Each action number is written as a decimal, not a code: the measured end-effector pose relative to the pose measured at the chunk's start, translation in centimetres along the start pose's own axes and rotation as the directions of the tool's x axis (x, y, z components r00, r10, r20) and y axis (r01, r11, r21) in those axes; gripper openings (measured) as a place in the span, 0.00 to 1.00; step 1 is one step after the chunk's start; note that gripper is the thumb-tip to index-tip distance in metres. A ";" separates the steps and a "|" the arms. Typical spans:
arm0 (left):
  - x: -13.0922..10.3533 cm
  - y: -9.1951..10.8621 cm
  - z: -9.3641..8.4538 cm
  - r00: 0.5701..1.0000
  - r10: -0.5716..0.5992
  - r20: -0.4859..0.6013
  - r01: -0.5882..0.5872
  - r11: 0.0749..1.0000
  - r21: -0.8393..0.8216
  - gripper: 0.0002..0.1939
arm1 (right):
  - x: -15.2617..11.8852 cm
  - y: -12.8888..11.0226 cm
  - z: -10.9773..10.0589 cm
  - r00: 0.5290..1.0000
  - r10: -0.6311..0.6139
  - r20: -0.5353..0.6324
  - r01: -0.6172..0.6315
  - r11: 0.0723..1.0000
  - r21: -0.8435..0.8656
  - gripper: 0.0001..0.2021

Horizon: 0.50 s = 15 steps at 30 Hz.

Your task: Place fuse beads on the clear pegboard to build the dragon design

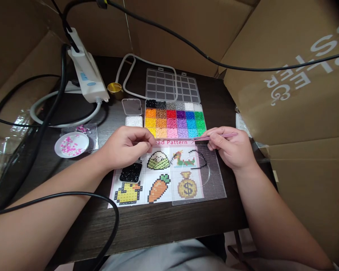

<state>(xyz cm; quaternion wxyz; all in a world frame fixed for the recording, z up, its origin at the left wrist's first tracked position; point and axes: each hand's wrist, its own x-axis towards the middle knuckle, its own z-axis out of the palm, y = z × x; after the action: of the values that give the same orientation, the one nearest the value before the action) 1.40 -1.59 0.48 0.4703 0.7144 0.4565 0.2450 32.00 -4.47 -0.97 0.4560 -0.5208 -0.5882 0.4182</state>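
Pink tweezers (214, 136) are pinched in my right hand (231, 147), their tip pointing left near the lower edge of the bead box (173, 119). My left hand (128, 146) hovers over the upper left of the pattern sheet (158, 165), thumb and forefinger closed; what they hold, if anything, is hidden. Just below it sits a small case of black beads (130, 172). A clear pegboard (214, 184) covers the sheet's right part, and a curved line of black beads (205, 160) lies on it.
A small case of white beads (133, 121) stands open behind my left hand. To the left, a white dish (71, 144) holds pink and white beads. A power strip (87, 71), a gold cup (115, 89) and cables lie behind. Cardboard walls (299, 124) enclose the dark table (158, 226).
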 end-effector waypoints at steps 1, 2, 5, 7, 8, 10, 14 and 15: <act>0.0 -0.1 0.0 1.000 -0.005 -0.002 0.005 1.000 0.003 0.05 | 0.0 0.0 0.0 1.000 0.000 0.000 0.000 1.000 -0.002 0.09; 0.0 -0.1 0.0 1.000 -0.012 -0.003 0.012 1.000 0.006 0.05 | 0.0 -0.1 0.0 1.000 0.000 0.001 0.000 1.000 -0.006 0.09; 0.0 -0.2 0.0 1.000 -0.017 -0.003 0.017 1.000 0.012 0.06 | 0.0 -0.2 0.0 1.000 -0.001 0.006 0.001 1.000 -0.022 0.09; 0.0 -0.2 0.0 1.000 -0.010 0.001 0.010 1.000 0.011 0.06 | 0.0 -0.2 0.0 1.000 -0.002 0.010 0.002 1.000 -0.025 0.09; 0.0 -0.2 0.0 1.000 -0.006 0.003 0.006 1.000 0.013 0.06 | 0.0 -0.3 0.0 1.000 -0.001 0.012 0.001 1.000 -0.026 0.08; 0.0 0.0 0.0 1.000 0.002 0.008 -0.002 1.000 0.020 0.06 | 0.0 -0.2 0.0 1.000 0.002 0.013 -0.002 1.000 -0.028 0.08; 0.0 0.3 0.0 1.000 -0.001 0.003 0.001 0.999 0.038 0.07 | 0.0 0.0 0.0 1.000 0.013 0.016 -0.013 1.000 -0.004 0.09; 0.0 0.4 0.0 1.000 -0.009 0.002 0.009 0.999 0.038 0.06 | 0.0 0.1 0.0 1.000 0.016 0.016 -0.016 1.000 0.004 0.09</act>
<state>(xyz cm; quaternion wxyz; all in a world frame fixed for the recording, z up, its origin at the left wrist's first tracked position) 1.54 -1.66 0.86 0.4584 0.7213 0.4637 0.2334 31.99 -4.42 -1.08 0.4492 -0.5212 -0.5868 0.4269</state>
